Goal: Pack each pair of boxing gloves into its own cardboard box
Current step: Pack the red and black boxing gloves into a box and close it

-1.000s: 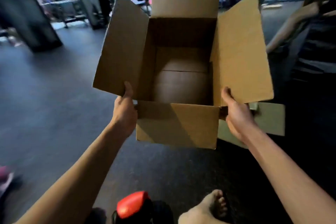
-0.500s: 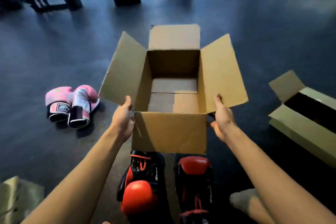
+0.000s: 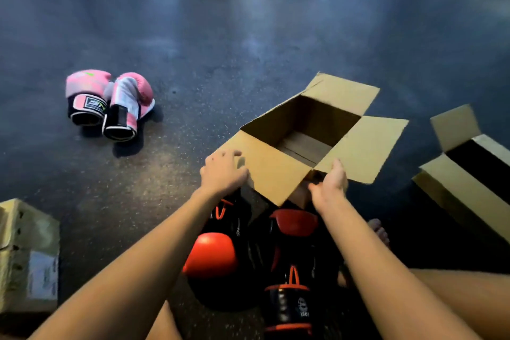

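The open box (image 3: pixel 278 171) sits just right of centre in my feed, turned corner-on toward me, all four flaps folded out and bare cardboard inside. I cannot tell whether its base is down on the floor (image 3: pixel 248 36).

The right hand (image 3: pixel 329 183) holds it at the near corner, at 5 o'clock of the box. The thumb lies up against the edge of the right flap and the fingers curl in beneath it. The left hand (image 3: pixel 223 171) is at 8 o'clock, fingers spread and loosely bent over the outer edge of the left flap, gripping nothing. Whether it touches the cardboard I cannot say.

At 6 o'clock, between the two forearms, the red-and-black gloves (image 3: pixel 289 284) lie side by side on the floor, partly under the box's near corner. A bare foot (image 3: pixel 379 229) shows just right of them.

The pink gloves (image 3: pixel 110 102) lie together well apart at 9 to 10 o'clock, cuffs toward me. A second box (image 3: pixel 447 190) stands at 3 o'clock, flaps up, dark inside. A pale carton (image 3: pixel 27 257) is at the frame's edge, at 8 o'clock.
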